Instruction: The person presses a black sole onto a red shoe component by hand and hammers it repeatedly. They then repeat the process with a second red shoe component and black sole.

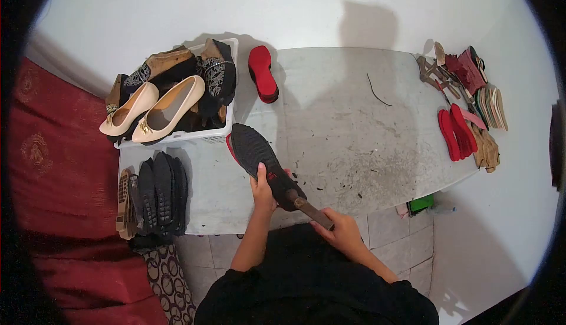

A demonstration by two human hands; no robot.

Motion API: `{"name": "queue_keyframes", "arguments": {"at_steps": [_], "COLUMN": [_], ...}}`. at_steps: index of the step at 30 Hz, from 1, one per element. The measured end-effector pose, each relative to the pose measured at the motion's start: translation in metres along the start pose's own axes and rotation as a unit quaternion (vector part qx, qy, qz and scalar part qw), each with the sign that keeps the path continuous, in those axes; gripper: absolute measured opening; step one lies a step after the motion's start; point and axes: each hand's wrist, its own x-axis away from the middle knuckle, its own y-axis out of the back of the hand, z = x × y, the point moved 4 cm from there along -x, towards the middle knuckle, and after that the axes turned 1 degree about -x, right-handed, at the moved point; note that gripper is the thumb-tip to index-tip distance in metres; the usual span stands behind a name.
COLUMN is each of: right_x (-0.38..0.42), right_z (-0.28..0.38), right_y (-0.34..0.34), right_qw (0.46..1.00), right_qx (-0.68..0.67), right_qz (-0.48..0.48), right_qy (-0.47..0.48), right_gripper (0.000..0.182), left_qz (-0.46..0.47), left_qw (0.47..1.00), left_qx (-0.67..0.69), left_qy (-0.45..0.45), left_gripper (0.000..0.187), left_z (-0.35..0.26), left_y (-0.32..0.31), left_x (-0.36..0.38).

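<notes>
My left hand [263,188] is closed around the side of a black ridged shoe sole [253,149] with a red edge at its upper left. The sole is held bottom up, tilted, over the table's near edge. In my right hand [343,230] is the handle of a worn brown hammer [312,212], its small head against the lower end of the sole. The fingers of both hands are partly hidden behind what they hold.
A white basket [234,83] holds shoes, with cream flats [171,110] on top. Black soles [162,192] stand below it. A red sole [263,74] lies beside it. Tools [439,74] and red soles [457,131] lie right. Dark scraps litter the grey table [330,124].
</notes>
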Motion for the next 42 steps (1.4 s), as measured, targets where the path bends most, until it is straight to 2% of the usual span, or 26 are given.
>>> {"name": "queue_keyframes", "arguments": {"at_steps": [4,9,12,14,17,19,21,23,27,29,32,34,38,40,42], "right_x": [0.0,0.006,0.004,0.006,0.006,0.002,0.0,0.002,-0.002,-0.003,-0.004,-0.008,-0.009,-0.012,-0.015], "right_z": [-0.004,0.001,-0.001,0.0,0.005,0.0,0.006,0.01,0.005,0.003,0.007,0.001,0.013,0.014,0.007], "right_y": [-0.003,0.002,0.001,0.002,0.006,0.003,0.008,0.011,0.008,0.007,0.011,0.008,0.019,0.021,0.021], "right_qw": [0.999,0.999,1.0,1.0,0.998,0.999,0.999,0.998,0.999,1.0,0.997,0.999,0.997,0.996,0.996], "right_qx": [-0.002,-0.028,-0.018,-0.012,-0.058,-0.022,-0.041,-0.062,-0.033,-0.017,-0.067,-0.018,-0.049,-0.062,-0.064], "right_qz": [0.018,0.01,0.003,0.002,0.0,0.007,-0.007,-0.012,-0.017,-0.02,-0.041,-0.038,-0.056,-0.047,-0.06], "right_qy": [-0.031,-0.022,-0.015,-0.009,-0.025,-0.027,-0.018,-0.016,-0.009,0.006,0.005,0.023,0.029,-0.039,-0.022], "right_gripper": [0.022,0.023,0.023,0.024,0.024,0.024,0.024,0.023,0.021,0.021,0.021,0.021,0.02,0.025,0.025], "left_qz": [0.005,0.005,0.002,0.036,0.016,0.024,0.029,0.061,0.069,0.077,0.101,0.101,0.087,0.073,0.063], "left_qw": [1.0,0.999,1.0,0.998,0.999,0.999,0.999,0.996,0.996,0.995,0.993,0.993,0.995,0.996,0.996], "left_qx": [-0.015,0.0,-0.026,-0.014,-0.019,-0.029,-0.039,-0.012,-0.045,-0.006,0.007,-0.016,-0.027,-0.041,-0.056], "left_qy": [0.011,0.032,0.004,0.045,0.032,0.025,0.016,0.062,0.03,0.056,0.068,0.054,0.041,0.025,0.007], "left_gripper": [0.04,0.042,0.043,0.046,0.048,0.047,0.047,0.046,0.045,0.038,0.039,0.039,0.042,0.041,0.041], "left_z": [0.001,0.004,0.006,0.014,0.008,0.009,0.008,0.015,0.011,0.015,0.015,0.016,0.017,0.03,0.032], "left_y": [0.003,0.006,0.006,0.011,0.003,0.0,0.0,0.003,-0.003,0.0,-0.003,-0.002,-0.006,0.006,0.007], "left_x": [-0.004,-0.002,-0.008,-0.01,-0.003,0.0,-0.002,-0.002,0.002,0.001,0.005,0.005,0.007,0.0,-0.002]}}
